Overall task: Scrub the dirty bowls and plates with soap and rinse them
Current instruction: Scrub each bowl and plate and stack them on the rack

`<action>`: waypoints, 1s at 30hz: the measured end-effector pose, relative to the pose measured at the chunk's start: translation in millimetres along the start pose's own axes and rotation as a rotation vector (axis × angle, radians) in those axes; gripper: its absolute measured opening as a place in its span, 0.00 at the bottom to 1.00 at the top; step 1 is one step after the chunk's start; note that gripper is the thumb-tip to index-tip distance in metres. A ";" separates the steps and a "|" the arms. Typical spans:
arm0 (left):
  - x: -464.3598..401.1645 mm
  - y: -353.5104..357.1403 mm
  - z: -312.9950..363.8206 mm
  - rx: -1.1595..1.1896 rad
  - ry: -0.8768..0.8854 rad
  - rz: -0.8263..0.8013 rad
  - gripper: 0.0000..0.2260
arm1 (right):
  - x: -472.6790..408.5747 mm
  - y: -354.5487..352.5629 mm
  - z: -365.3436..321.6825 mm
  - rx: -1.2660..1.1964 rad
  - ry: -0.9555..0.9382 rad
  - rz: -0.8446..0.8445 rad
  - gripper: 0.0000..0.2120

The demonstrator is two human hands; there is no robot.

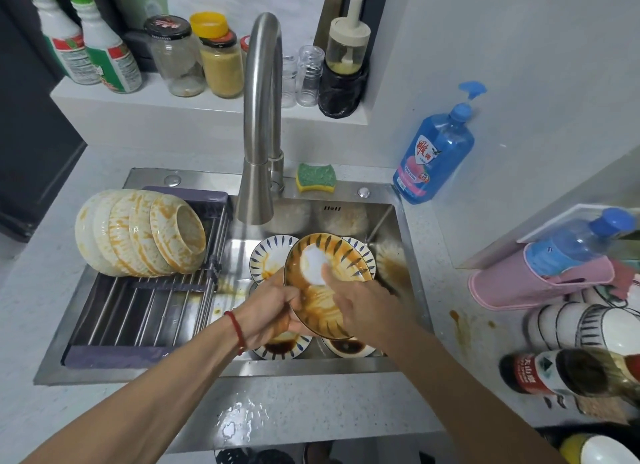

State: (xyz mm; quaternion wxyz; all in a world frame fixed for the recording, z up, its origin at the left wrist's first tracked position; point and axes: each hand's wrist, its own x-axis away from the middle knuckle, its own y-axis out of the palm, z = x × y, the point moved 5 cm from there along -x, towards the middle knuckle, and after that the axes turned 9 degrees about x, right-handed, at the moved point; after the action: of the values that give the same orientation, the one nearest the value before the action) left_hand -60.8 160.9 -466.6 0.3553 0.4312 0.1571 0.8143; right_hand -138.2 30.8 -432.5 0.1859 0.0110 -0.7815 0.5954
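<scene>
Worn on the head, looking steeply down, close above the sink. Faces twelve o'clock. Faucet at twelve.

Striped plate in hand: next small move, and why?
Probably reach the right hand back for the sponge. The left hand grips the striped plate tilted over the sink; bare fingers rub its sauce-streaked face, the sponge lies unused behind the faucet, and no water visibly runs.

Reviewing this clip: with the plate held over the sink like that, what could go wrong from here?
1. The left hand grips the greasy plate by its rim only; it could slip onto the dirty plates below and chip.
2. The right hand rubs bare while the sponge sits unused, so sauce may remain.
3. The leaning stained bowls could slide off the rack.
</scene>
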 end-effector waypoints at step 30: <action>-6.4 -38.2 5.7 -0.061 0.118 0.188 0.30 | 38.4 37.9 11.7 0.025 -0.036 -0.133 0.27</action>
State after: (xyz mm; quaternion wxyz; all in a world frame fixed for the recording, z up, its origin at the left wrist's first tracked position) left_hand -36.9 182.7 -488.6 0.2807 0.3845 0.1116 0.8723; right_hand -186.3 38.7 -458.5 0.2105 0.0759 -0.7749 0.5912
